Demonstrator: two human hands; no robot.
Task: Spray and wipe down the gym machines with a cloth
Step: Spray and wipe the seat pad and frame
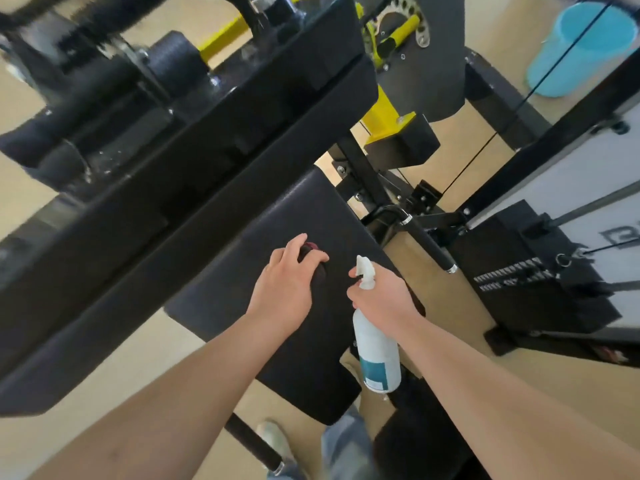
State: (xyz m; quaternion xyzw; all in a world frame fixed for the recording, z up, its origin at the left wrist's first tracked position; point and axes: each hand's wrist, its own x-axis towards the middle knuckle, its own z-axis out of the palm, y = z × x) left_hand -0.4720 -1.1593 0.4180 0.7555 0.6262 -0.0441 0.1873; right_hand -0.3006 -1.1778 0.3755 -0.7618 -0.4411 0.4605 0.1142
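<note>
Two hands work over a smooth black pad [239, 292]. Left hand [285, 284] curls its fingers over a dark bunched cloth [318, 270], pressing it onto the pad. Just right, right hand [384, 301] grips the neck of a white plastic bottle [375, 351], whose cylindrical body hangs nearer than the grip.

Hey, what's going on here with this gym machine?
A person is cleaning a gym machine. Their left hand grips a dark cloth and holds it against the machine's black seat pad. Their right hand holds a white spray bottle by its neck, just to the right of the cloth and above the pad's edge. The weight stack stands farther right, untouched.
</note>
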